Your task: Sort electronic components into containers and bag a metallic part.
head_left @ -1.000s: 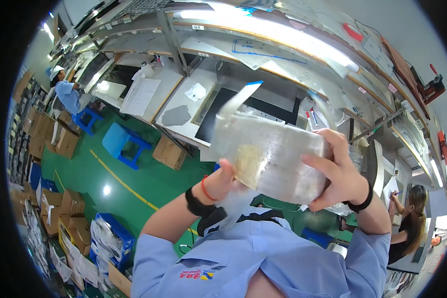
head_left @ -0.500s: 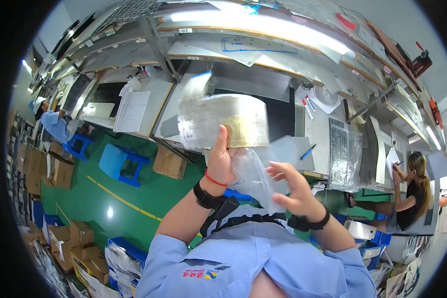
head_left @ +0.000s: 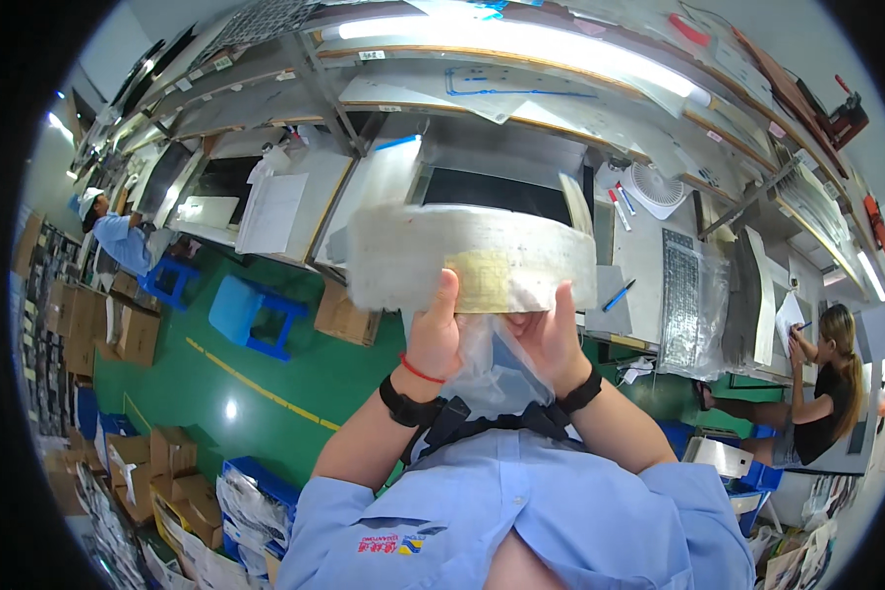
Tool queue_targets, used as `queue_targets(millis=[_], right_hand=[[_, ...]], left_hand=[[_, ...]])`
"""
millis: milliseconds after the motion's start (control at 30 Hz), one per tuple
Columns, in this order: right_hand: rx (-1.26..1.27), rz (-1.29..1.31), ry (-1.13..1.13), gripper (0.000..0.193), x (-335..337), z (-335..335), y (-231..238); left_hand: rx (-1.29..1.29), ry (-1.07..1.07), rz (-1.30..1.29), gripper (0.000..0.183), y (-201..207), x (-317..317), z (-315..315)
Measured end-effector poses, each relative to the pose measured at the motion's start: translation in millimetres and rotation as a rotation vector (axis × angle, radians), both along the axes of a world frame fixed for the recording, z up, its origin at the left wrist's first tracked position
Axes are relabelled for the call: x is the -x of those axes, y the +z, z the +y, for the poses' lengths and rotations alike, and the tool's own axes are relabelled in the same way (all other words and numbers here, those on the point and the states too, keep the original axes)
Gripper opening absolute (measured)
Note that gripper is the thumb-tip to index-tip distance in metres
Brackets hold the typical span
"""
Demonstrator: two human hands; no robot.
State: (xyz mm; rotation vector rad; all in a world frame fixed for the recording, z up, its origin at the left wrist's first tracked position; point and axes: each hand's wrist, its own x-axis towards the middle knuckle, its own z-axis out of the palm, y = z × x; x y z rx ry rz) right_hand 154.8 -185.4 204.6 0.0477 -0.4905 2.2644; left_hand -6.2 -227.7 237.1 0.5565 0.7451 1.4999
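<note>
A wide, pale panel (head_left: 379, 256) with a yellowish patch at its lower middle is held up before my chest, over the bench edge. Its kind cannot be made out, and its ends are smeared by motion. My left hand (head_left: 435, 332) grips the lower edge, thumb on the near face and fingers hidden behind. On the same edge, further right, my right hand (head_left: 553, 339) pinches with its thumb up. Below the panel, clear plastic film (head_left: 482, 359) hangs down between both hands.
Behind the panel lies a dark sheet (head_left: 492, 192) on the bench. To the right are a blue pen (head_left: 619, 295), markers (head_left: 620, 209), a white fan (head_left: 657, 187) and a plastic-wrapped keyboard-like panel (head_left: 680, 295). Blue stools (head_left: 234, 307) and cartons (head_left: 342, 315) stand left. A person (head_left: 826, 383) writes at right.
My right hand has come in from the right, off the loose film, and taken hold of the panel's lower edge. The panel now shows wider, spread between both hands.
</note>
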Motion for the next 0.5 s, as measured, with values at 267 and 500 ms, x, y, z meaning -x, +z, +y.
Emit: queue_targets(millis=[267,500], right_hand=[[-0.107,-0.795,-0.622,0.025,-5.2,6.9,50.2],[-0.194,-0.776,-0.853,0.028,-69.0,22.5,68.5]], left_hand=[[0.243,-0.054,0.684,0.046,-10.2,6.9,-6.8],[-0.081,-0.226,1.212,0.02,15.0,15.8,-11.3]])
